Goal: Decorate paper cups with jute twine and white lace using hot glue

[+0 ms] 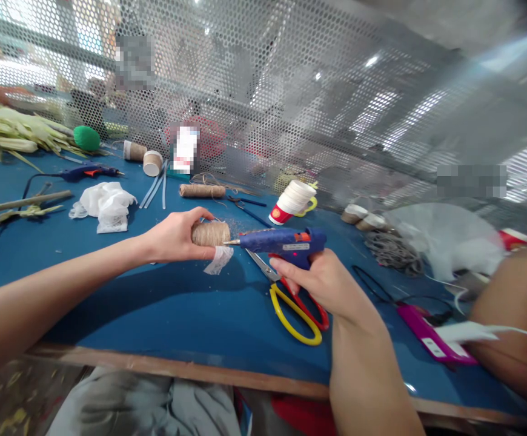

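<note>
Here, two glue guns are showing: a spare gun [89,172] is lying far left, while the right hand [320,275] is holding a blue plastic gun [277,240], its metal nozzle pointing at one cylinder [211,234]. Tan and coarsely twine-wrapped, that cylinder is sitting within the left hand's [179,235] grip above the table [177,315], thin white lace [219,260] hanging at its near side. One pair of scissors [296,313] is lying near right.
</note>
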`<state>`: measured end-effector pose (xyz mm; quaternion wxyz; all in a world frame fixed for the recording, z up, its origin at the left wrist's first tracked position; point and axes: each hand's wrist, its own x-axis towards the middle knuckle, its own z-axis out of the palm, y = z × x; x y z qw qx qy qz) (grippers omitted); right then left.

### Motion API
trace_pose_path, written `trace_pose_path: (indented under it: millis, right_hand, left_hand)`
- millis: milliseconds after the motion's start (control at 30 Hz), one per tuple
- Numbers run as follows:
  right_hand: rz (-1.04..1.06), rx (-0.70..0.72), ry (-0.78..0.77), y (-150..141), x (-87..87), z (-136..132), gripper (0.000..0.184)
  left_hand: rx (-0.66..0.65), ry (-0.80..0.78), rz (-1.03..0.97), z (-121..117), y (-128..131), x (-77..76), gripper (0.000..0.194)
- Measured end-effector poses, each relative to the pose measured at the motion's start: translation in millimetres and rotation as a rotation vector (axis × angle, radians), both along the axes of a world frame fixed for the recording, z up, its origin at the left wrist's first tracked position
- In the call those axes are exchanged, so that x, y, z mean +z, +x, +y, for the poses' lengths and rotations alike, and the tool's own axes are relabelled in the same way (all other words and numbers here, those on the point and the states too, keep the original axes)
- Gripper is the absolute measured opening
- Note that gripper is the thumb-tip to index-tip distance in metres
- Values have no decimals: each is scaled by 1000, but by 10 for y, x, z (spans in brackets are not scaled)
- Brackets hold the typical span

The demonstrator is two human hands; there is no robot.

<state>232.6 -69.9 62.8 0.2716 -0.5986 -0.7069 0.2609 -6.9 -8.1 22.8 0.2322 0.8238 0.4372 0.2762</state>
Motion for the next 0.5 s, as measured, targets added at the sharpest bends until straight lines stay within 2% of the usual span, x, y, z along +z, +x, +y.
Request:
trace_pose_path:
  millis: [233,500]
  right_hand:
    - [67,42,40,6,-33,32,38]
    - [77,10,51,38,-64,41,38]
  left_hand:
    - [-37,138,-1,-22,6,-31,60]
    - [-81,278,-2,-16,7,-80,63]
